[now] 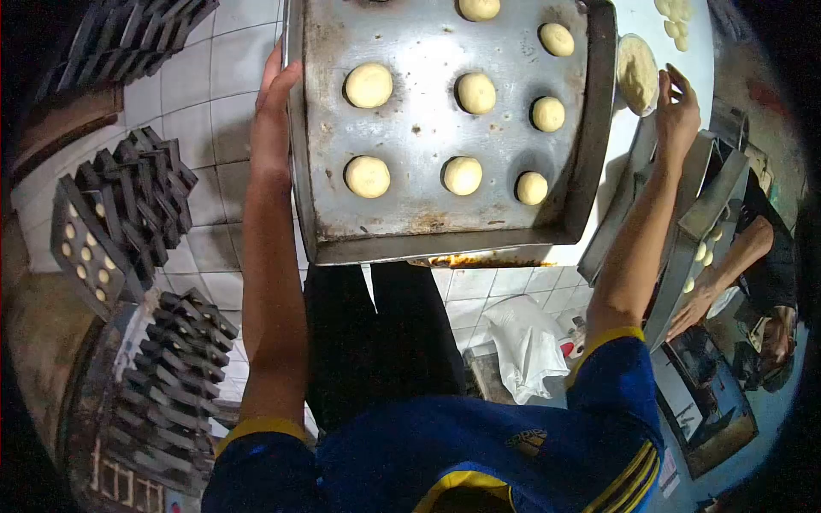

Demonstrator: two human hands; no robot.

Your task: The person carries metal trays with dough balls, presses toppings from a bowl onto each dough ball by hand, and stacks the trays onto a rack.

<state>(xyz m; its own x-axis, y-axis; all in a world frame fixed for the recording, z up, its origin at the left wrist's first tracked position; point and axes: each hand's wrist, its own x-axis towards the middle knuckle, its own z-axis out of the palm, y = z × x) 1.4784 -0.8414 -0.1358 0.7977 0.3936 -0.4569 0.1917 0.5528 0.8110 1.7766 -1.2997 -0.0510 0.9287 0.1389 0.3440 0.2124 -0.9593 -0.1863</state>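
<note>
A metal baking tray (410, 205) with raised sides, stained in places, fills the upper middle. Rows of pale round dough balls (475, 92) sit spaced apart on it. My left hand (275, 107) grips the tray's left side, some of its fingers hidden beyond the rim. Past the tray's right side, my right hand (676, 107) is beside an oval dish of pale, flour-like stuff (637, 75). Its fingers are loosely bent and apart, with nothing visible in them. Whether it touches the dish is hard to make out.
A white worktop (611, 141) lies under the tray. More dough pieces (676, 19) rest at its far right. Stacked trays (171, 368) stand to the left on the tiled floor. At right, another person's hand (693, 312) is by a tray with dough balls. A white bag (526, 346) lies below.
</note>
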